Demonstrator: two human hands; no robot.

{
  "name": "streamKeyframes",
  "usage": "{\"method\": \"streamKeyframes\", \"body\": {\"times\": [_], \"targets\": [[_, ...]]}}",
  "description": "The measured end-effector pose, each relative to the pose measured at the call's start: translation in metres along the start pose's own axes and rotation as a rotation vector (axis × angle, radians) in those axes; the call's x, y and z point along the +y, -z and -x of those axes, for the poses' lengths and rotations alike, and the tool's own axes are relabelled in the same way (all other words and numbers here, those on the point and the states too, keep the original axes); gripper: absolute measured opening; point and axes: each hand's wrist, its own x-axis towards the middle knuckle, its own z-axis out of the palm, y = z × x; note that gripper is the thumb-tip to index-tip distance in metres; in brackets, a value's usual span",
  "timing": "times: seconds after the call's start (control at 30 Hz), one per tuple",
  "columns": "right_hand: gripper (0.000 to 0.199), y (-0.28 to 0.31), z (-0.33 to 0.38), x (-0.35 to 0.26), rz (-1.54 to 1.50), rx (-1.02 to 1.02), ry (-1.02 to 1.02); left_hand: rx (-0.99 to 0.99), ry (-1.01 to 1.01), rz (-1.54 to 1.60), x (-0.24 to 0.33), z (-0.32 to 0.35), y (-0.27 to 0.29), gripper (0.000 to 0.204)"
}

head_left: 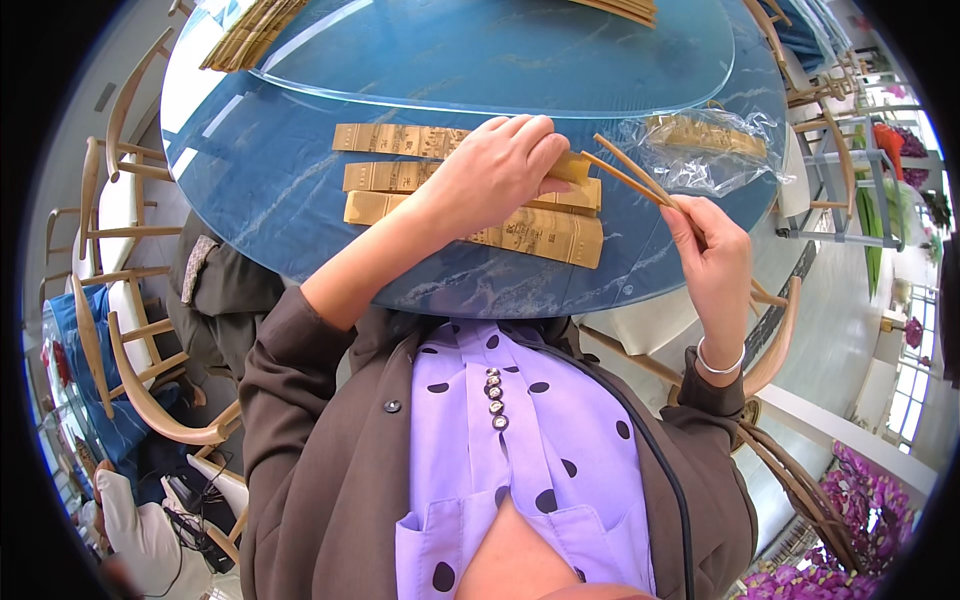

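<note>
My left hand [500,165] reaches across the table and pinches the end of a brown-gold paper chopstick sleeve [572,168]. To its right, my right hand [712,240] grips two wooden chopsticks [632,172], their ends slightly spread and pointing at the sleeve's end. Beneath my left hand and forearm lie printed flat sleeves in rows: a far one [385,138], a middle one [385,177] and a near one [545,237]. My left hand and forearm hide their middles, so I cannot tell whether the far one is the sleeve I hold.
The round blue marbled table [420,285] carries a raised glass turntable [500,60]. A bundle of sleeves [255,35] sits at the far left, more sticks [625,10] at the far edge. Crumpled clear plastic [710,165] lies to the right. Wooden chairs [125,210] stand around.
</note>
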Motion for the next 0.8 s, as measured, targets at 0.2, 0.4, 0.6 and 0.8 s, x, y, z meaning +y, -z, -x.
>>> {"method": "streamKeyframes", "body": {"times": [0.2,0.4,0.6,0.8], "targets": [[0.013,-0.002,0.001,0.001,0.019,-0.016,0.015,-0.007,0.007,-0.007,-0.001,-0.001,0.001,0.037],[0.013,-0.002,-0.007,0.000,0.006,-0.129,0.052,-0.022,-0.011,0.028,0.003,0.001,-0.001,0.034],[0.014,-0.022,-0.017,-0.007,-0.078,-0.156,0.047,-0.036,-0.033,0.001,0.005,0.000,-0.004,0.032],[0.016,-0.044,-0.018,0.000,-0.228,-0.133,0.004,0.038,-0.009,-0.194,0.011,-0.004,0.004,0.046]]}}
